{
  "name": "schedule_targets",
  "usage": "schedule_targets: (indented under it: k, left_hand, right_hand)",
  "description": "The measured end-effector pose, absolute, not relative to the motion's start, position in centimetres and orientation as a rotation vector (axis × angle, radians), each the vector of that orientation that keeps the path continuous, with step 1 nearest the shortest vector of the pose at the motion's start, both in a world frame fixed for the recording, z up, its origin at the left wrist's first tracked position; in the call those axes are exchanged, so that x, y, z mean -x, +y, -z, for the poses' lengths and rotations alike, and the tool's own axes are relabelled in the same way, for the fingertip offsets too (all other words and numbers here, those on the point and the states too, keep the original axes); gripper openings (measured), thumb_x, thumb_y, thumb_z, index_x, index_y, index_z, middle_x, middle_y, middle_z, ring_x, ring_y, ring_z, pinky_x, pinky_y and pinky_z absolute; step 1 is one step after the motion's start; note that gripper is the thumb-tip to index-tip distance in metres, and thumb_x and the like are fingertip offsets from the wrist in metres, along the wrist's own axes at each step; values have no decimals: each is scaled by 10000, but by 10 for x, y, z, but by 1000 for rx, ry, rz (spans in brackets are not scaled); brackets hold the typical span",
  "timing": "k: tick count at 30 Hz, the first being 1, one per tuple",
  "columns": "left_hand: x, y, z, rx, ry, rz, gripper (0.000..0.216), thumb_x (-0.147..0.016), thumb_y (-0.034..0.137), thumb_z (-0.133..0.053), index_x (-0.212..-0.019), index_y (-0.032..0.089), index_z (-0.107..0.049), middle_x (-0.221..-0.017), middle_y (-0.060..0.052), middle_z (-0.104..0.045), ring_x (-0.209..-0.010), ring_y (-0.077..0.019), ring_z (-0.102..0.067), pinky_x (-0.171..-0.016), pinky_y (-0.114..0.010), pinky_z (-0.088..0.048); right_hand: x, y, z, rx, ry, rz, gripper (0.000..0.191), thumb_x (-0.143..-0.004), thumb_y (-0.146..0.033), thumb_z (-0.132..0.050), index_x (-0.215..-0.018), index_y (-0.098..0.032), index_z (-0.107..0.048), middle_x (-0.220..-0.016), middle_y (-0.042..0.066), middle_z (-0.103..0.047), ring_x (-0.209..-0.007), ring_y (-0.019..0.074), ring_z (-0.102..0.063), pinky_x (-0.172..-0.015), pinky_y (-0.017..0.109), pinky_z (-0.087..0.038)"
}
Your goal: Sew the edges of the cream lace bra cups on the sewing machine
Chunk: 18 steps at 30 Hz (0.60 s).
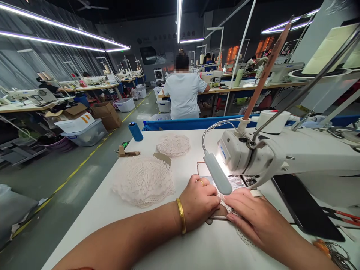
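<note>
My left hand [198,202], with a gold bangle and ring, is curled and presses on a strip of white lace [242,235] in front of the sewing machine [281,153]. My right hand [250,217] lies flat on the same lace, fingers stretched toward the left hand. The lace runs under both hands toward the needle area, which the machine's lamp [218,173] partly hides. A pile of white lace pieces [143,180] lies just left of my left hand.
A second lace pile [173,145], a blue thread cone [136,131] and cardboard scraps [126,152] lie farther back on the white table [112,210]. Scissors [344,216] rest at right. A person in a white shirt [184,93] sits ahead. Boxes and bins line the aisle at left.
</note>
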<state>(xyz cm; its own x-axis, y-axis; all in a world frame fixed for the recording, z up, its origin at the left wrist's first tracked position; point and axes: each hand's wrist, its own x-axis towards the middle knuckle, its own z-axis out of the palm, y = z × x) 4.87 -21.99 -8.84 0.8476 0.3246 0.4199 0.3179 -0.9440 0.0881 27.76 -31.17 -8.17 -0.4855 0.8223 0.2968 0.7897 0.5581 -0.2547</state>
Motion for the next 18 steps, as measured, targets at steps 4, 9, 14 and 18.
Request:
schedule_targets:
  k: [4, 9, 14, 18]
  left_hand:
    - [-48, -218, 85, -3016, 499, -714, 189, -1006, 247, -607, -848, 182, -688, -828, -17, -701, -825, -192, -546, -868, -419, -273]
    - [-47, -221, 81, -3015, 451, -636, 127, -948, 127, -611, -839, 171, -660, -812, 8, -707, -787, -168, -523, -890, -418, -264]
    - [-48, -219, 84, -3042, 477, -649, 97, -942, 142, -633, -878, 183, -693, -755, 10, -682, -783, -177, -529, -899, -427, -256]
    - [-49, -217, 83, -3059, 499, -673, 132, -988, 182, -609, -899, 185, -706, -775, 5, -687, -776, -178, -527, -891, -424, -258]
  right_hand:
    - [-279, -309, 85, 1273, -2427, -91, 217, -1081, -243, -497, -1279, -272, -580, -1115, 31, -735, -999, 232, -673, -874, 412, -480]
    - [-281, -309, 89, 1231, -2409, -42, 269, -1080, -226, -504, -1344, -264, -540, -1187, 28, -738, -1079, 222, -676, -891, 396, -486]
    - [-281, -309, 90, 1246, -2402, -61, 279, -1080, -199, -481, -1344, -262, -549, -1139, 37, -732, -1037, 217, -686, -857, 389, -489]
    - [-279, -306, 89, 1276, -2391, -84, 195, -1081, -201, -461, -1221, -254, -586, -1134, 41, -728, -953, 210, -700, -875, 412, -500]
